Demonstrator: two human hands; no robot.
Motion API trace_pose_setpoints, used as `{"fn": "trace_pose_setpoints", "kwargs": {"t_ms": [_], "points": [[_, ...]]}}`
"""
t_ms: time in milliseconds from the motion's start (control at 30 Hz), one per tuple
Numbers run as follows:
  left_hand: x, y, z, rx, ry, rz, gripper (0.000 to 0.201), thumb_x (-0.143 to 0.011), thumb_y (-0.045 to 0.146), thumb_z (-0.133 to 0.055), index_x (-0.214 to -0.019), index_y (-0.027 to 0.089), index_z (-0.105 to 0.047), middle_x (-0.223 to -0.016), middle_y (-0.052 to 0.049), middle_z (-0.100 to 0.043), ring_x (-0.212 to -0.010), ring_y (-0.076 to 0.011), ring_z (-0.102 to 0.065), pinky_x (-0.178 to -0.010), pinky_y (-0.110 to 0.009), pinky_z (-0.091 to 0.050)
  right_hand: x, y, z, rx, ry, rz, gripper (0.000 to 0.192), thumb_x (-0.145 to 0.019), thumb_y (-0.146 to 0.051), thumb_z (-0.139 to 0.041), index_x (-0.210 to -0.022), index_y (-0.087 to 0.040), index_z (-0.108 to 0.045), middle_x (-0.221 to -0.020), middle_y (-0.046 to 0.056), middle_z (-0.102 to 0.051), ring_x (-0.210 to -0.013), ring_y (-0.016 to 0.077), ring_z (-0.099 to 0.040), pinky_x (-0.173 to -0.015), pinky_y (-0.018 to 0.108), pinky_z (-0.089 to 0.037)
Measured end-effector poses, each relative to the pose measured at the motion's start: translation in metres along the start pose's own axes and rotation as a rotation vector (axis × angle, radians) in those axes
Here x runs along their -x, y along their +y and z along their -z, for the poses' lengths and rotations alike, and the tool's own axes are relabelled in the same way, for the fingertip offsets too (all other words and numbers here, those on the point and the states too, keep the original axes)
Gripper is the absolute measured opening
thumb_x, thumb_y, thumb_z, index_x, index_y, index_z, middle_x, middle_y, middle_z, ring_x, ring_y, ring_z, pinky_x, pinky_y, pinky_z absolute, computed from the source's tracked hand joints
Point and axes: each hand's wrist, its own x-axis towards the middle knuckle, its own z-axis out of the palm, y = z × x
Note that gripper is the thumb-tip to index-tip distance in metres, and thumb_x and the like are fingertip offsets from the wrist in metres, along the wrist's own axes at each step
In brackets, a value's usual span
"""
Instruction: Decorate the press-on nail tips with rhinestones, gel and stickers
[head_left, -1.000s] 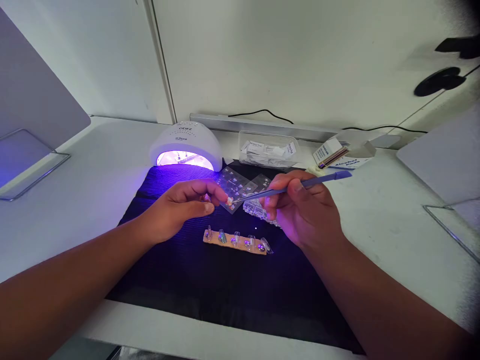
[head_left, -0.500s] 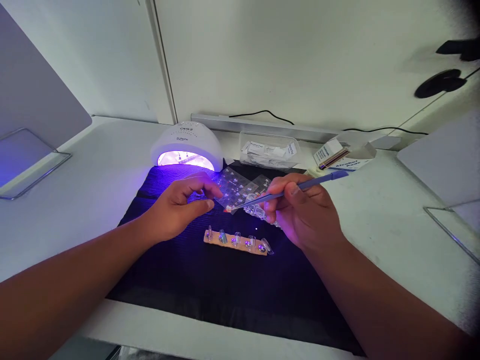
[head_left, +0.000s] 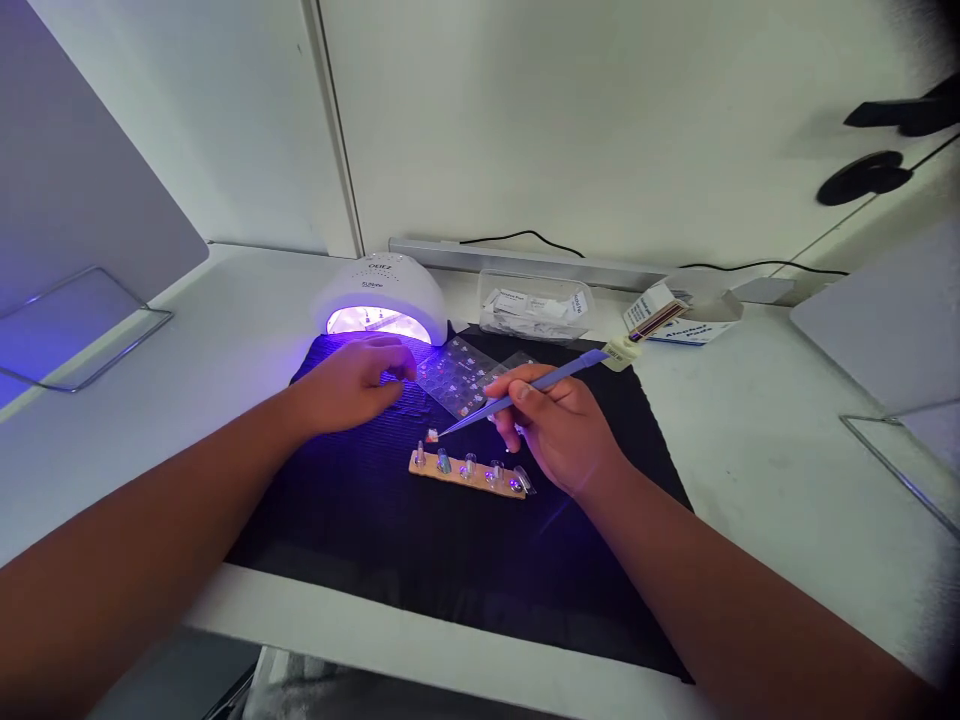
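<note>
A tiny pale sticker piece with a bit of red on it (head_left: pixel 431 435) hangs at the tip of the thin lilac tweezers (head_left: pixel 525 391), just above the left end of the tan strip with a row of small clear fake nails (head_left: pixel 466 473). It is not touching a nail yet, as far as I can see. The right hand (head_left: pixel 559 425) has its fingers closed around the tweezers, like holding a pencil. The left hand (head_left: pixel 352 383) lies with loosely curled fingers on the black ribbed mat (head_left: pixel 390 530), holding nothing, close to the clear sheet of little stickers (head_left: pixel 457 372).

Behind the left hand, the white dome lamp (head_left: pixel 381 297) glows purple. A clear plastic box of small white packets (head_left: pixel 534 303) and a small white cardboard box (head_left: pixel 679 315) sit further back on the white table (head_left: pixel 750 450).

I think the step now is bringing the sticker piece to a nail on the strip. The next move seems to need a slow, steady hand: lower the tip onto the nail at the left end, set the piece flat, then ease the tweezers open so the piece stays put. The left hand might need to hold the strip so it does not slide.
</note>
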Motion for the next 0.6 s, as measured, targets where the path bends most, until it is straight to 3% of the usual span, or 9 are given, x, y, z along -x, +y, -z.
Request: {"fn": "trace_pose_setpoints", "kwargs": {"t_ms": [100, 200, 267, 433, 600], "points": [[0.005, 0.016, 0.025, -0.004, 0.013, 0.072, 0.022, -0.082, 0.027, -0.049, -0.092, 0.016, -0.065, -0.093, -0.006, -0.065, -0.084, -0.0195, -0.059, -0.075, -0.035, -0.047, -0.001, 0.001, -0.001, 0.051, 0.010, 0.005, 0.022, -0.086, -0.039, -0.067, -0.083, -0.018, -0.074, -0.056, -0.003, -0.062, -0.044, 0.0085, -0.053, -0.040, 0.021, -0.040], [0.015, 0.039, 0.048, -0.051, -0.107, 0.163, 0.026, -0.085, 0.036, -0.052, -0.097, 0.019, -0.066, -0.091, -0.004, -0.066, -0.080, -0.0199, -0.060, -0.070, -0.034, -0.046, 0.000, 0.000, -0.003, 0.076, -0.001, 0.005, 0.019, -0.086, -0.035, -0.065, -0.082, -0.017, -0.072, -0.055, -0.003, -0.061, -0.042, 0.0081, -0.051, -0.040, 0.021, -0.040], [0.020, 0.049, 0.053, -0.049, -0.153, 0.152, 0.028, -0.085, 0.040, -0.056, -0.101, 0.019, -0.065, -0.098, -0.004, -0.066, -0.084, -0.0204, -0.060, -0.072, -0.033, -0.046, 0.000, -0.001, -0.004, 0.085, 0.001, 0.002, 0.016, -0.086, -0.032, -0.064, -0.085, -0.018, -0.071, -0.055, -0.003, -0.062, -0.041, 0.0080, -0.051, -0.041, 0.021, -0.040], [0.025, 0.039, 0.027, 0.054, -0.199, -0.016, 0.026, -0.089, 0.040, -0.056, -0.099, 0.017, -0.063, -0.101, -0.005, -0.063, -0.093, -0.0204, -0.057, -0.080, -0.034, -0.045, -0.002, 0.002, -0.001, 0.082, 0.011, -0.003, 0.013, -0.087, -0.029, -0.062, -0.084, -0.019, -0.069, -0.054, -0.003, -0.062, -0.041, 0.0081, -0.051, -0.041, 0.020, -0.040], [0.024, 0.027, 0.001, -0.027, -0.364, -0.094, 0.035, -0.082, 0.044, -0.068, -0.106, 0.019, -0.062, -0.100, -0.004, -0.062, -0.092, -0.0224, -0.056, -0.081, -0.037, -0.040, -0.003, 0.004, 0.002, 0.030, 0.015, -0.025, 0.012, -0.086, -0.030, -0.065, -0.082, -0.019, -0.069, -0.056, -0.002, -0.064, -0.044, 0.0089, -0.053, -0.041, 0.019, -0.042]]}}
